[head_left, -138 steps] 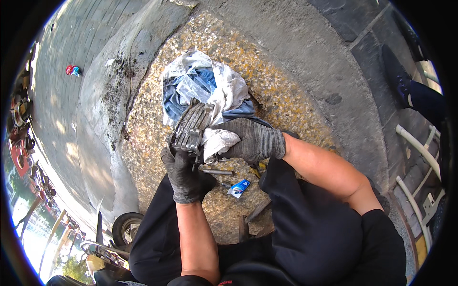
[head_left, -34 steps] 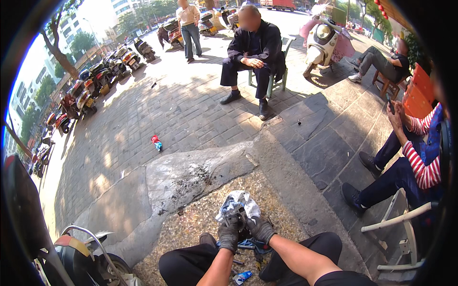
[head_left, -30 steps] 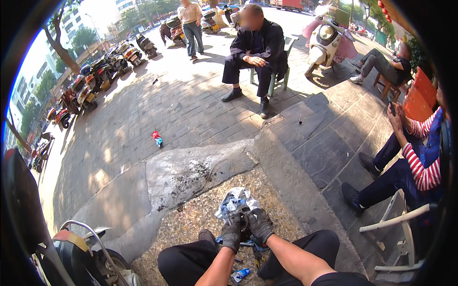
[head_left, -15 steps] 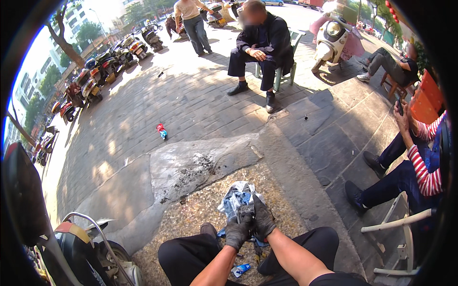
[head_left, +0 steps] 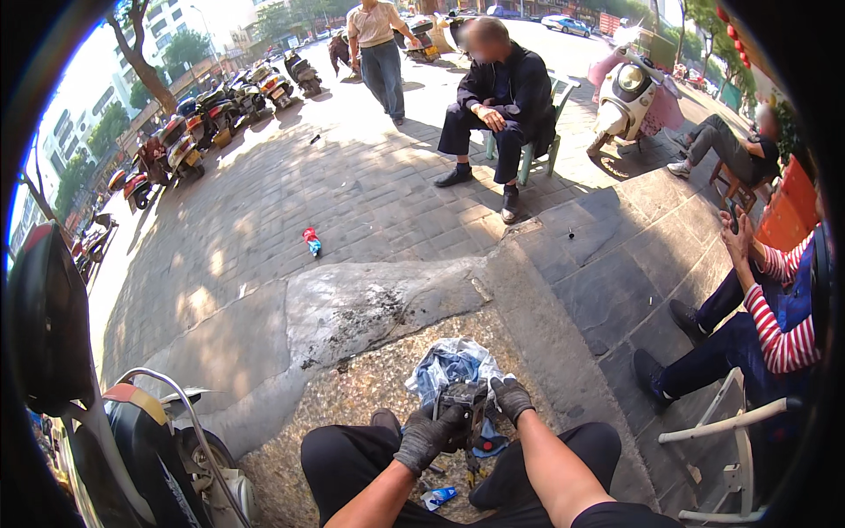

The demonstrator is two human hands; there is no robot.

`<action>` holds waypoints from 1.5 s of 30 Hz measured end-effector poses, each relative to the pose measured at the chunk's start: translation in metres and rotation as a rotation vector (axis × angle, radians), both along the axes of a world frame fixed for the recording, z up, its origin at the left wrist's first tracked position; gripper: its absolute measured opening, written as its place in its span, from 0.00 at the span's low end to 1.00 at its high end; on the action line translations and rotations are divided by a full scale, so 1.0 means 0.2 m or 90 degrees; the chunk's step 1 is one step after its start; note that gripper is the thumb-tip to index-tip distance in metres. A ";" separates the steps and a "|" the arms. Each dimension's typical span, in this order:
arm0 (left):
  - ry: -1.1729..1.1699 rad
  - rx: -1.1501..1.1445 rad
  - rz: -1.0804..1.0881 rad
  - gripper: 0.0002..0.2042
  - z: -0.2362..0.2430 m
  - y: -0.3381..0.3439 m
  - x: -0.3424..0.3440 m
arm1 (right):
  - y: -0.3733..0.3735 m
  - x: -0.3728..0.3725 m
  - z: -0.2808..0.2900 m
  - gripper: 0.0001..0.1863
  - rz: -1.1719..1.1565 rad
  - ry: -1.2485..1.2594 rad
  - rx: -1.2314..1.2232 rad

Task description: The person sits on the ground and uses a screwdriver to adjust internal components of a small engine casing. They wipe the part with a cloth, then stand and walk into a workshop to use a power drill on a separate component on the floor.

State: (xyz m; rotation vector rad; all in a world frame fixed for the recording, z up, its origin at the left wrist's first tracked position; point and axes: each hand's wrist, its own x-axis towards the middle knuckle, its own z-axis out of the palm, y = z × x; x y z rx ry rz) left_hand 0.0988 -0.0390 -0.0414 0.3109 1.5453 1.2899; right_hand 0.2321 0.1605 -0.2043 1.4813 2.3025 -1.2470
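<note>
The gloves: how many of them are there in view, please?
2 gloves: one on the left hand, which holds a dark part, and one on the right hand, beside it. Any others under the cloth would be hidden.

Was dressed mostly in black. Wore a dark grey, close-fitting glove [head_left: 415, 454] on the left grip [head_left: 431, 435] and the same on the right grip [head_left: 511, 400]. Left both forearms [head_left: 563, 471] bare below a short black sleeve [head_left: 627, 516], near right. Had on loose black trousers [head_left: 348, 462] and, farther left, a dark shoe [head_left: 385, 419].
</note>
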 end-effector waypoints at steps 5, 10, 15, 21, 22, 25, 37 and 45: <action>0.011 0.142 0.069 0.17 0.15 -0.01 -0.21 | 0.04 0.03 0.36 0.36 -0.095 -0.037 0.194; 0.059 0.218 0.095 0.16 0.19 0.09 -0.27 | -0.07 -0.09 0.63 0.33 -0.274 0.535 -0.255; 0.324 0.138 -0.025 0.17 0.11 0.10 -0.10 | -0.30 -0.33 0.72 0.38 -0.245 0.847 -0.588; 0.514 0.148 -0.093 0.20 0.08 0.05 -0.06 | -0.27 -0.33 0.61 0.37 -0.407 0.912 -0.838; 0.549 0.151 -0.108 0.22 0.09 0.04 -0.05 | -0.25 -0.33 0.59 0.37 -0.363 0.945 -0.899; 0.639 0.166 -0.147 0.25 0.12 0.03 -0.03 | -0.22 -0.31 0.56 0.39 -0.152 1.037 -1.095; 0.496 0.129 -0.314 0.34 0.12 0.05 -0.03 | -0.30 -0.13 0.43 0.52 -0.333 0.824 -0.874; 0.622 0.145 -0.144 0.49 0.07 0.06 -0.09 | -0.38 -0.15 0.68 0.49 -0.373 0.875 -0.940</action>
